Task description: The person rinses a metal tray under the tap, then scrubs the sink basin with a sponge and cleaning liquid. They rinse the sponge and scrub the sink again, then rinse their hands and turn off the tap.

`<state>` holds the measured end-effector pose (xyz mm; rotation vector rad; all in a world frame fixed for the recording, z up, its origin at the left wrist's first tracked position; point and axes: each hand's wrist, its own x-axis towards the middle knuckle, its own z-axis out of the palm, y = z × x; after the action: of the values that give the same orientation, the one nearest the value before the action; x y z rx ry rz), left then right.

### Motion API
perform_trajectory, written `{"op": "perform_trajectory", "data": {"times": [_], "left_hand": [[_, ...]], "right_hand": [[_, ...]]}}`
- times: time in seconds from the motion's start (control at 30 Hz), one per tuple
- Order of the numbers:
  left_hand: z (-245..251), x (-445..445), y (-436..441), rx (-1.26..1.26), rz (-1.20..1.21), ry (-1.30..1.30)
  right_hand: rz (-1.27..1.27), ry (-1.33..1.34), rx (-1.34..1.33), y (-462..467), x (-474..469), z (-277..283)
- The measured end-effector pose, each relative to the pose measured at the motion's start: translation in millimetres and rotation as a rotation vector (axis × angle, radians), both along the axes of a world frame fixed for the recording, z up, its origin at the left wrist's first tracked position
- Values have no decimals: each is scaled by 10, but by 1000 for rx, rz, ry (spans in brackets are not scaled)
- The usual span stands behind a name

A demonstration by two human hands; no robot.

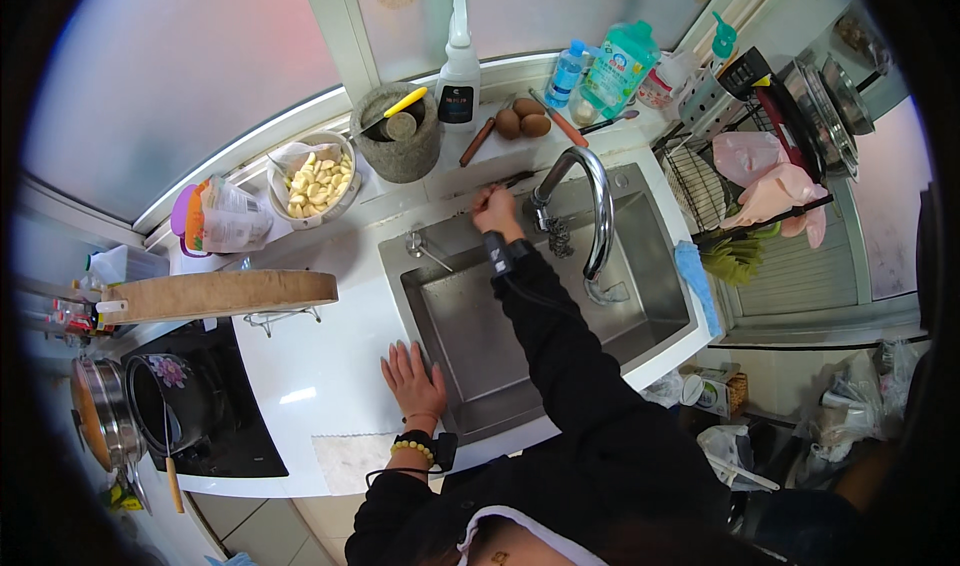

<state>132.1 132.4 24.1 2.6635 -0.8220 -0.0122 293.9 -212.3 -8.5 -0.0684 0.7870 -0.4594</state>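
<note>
My right hand (495,209) reaches across the stainless-steel sink (480,341) to its back rim, fingers curled near a dark slim object (519,179) lying there; whether it grips anything is hidden. My left hand (412,382) lies flat on the white countertop (330,371) at the sink's left edge, fingers spread, holding nothing. To the right of my right hand rises the chrome faucet (600,213), with a dark wire scourer (559,237) beside its base. On the ledge behind are brown eggs (523,118) and a peeler-like tool with a brown handle (477,142).
Along the ledge stand a bowl of peeled garlic cloves (319,183), a stone mortar (397,134), a white spray bottle (458,78) and a green detergent bottle (619,67). A thick round wooden chopping board (225,296) stands upright at left, near a black pot (176,401). A blue cloth (697,288) hangs at right.
</note>
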Motion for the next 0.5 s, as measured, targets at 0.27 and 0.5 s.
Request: {"op": "perform_trajectory", "data": {"times": [0.27, 0.5], "left_hand": [[-27, 6, 2, 4, -1, -9], [-7, 12, -8, -14, 3, -4]], "right_hand": [[-6, -69, -85, -95, -27, -171], [219, 64, 176, -134, 31, -186]]}}
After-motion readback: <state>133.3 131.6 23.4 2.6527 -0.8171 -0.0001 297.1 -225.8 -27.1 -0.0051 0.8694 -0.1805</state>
